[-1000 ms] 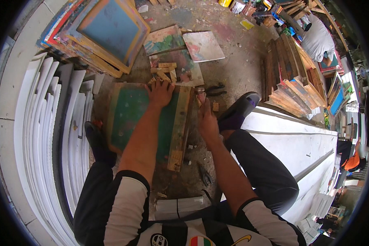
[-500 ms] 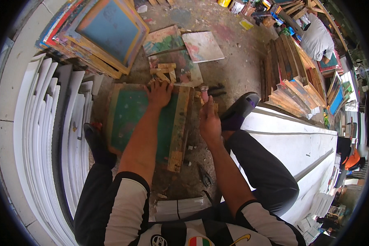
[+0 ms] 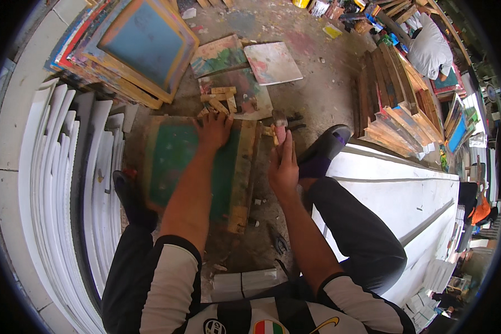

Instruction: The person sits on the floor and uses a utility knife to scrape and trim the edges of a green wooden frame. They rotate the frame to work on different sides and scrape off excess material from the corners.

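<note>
A screen-printing frame (image 3: 236, 192) with wooden sides and a green mesh lies flat between my feet. My left hand (image 3: 212, 131) presses on its far part, fingers spread over the far edge. Just right of the frame, my right hand (image 3: 284, 170) grips a short tool (image 3: 280, 129) with a pinkish handle and a metal end pointing away from me; its exact kind is unclear. Small wooden blocks (image 3: 224, 90) sit in a loose pile beyond my left hand. A light wooden piece (image 3: 269, 131) shows beside the tool, partly hidden.
White sheets (image 3: 55, 183) stand at left, behind them stacked frames (image 3: 142, 47). Painted boards (image 3: 273, 62) lie ahead. Pliers (image 3: 278, 239) rest on the floor near my right forearm. A long white panel (image 3: 395, 206), stacked wooden frames (image 3: 398, 106) and another person (image 3: 431, 50) are at right.
The tool in my right hand has tilted, showing more of its metal end. My right hand has shifted slightly left. My left hand stays on the frame.
</note>
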`<action>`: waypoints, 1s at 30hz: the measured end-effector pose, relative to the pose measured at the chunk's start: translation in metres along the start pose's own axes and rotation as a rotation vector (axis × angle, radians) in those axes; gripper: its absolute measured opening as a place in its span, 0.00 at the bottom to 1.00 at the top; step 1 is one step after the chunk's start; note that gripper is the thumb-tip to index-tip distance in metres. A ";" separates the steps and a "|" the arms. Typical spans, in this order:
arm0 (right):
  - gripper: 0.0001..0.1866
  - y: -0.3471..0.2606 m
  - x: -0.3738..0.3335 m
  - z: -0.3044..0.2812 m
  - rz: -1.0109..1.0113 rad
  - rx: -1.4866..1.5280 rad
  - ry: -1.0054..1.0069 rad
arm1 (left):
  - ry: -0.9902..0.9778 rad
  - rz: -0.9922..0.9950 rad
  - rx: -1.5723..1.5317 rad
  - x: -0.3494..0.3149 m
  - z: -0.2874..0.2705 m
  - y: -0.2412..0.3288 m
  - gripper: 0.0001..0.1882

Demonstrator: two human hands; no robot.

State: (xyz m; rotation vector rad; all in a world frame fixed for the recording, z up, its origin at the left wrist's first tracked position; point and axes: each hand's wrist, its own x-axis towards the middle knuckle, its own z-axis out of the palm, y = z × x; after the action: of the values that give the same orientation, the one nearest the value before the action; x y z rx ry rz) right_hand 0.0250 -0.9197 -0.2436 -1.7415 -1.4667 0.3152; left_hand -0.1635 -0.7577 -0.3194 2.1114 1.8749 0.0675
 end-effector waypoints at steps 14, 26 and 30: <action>0.34 0.022 -0.002 0.012 0.114 -0.027 -0.119 | 0.074 0.018 -0.051 0.001 0.001 -0.002 0.27; 0.34 0.034 -0.003 0.018 0.279 -0.012 -0.338 | 0.115 0.026 -0.055 0.001 -0.001 -0.004 0.26; 0.34 0.004 0.000 0.010 0.125 0.094 -0.049 | 0.091 0.006 -0.067 -0.002 -0.003 -0.004 0.26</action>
State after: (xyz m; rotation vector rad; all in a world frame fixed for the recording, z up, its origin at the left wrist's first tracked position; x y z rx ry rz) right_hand 0.0214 -0.9151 -0.2528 -1.7641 -1.3574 0.4878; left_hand -0.1680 -0.7590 -0.3172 2.1020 1.8889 0.2279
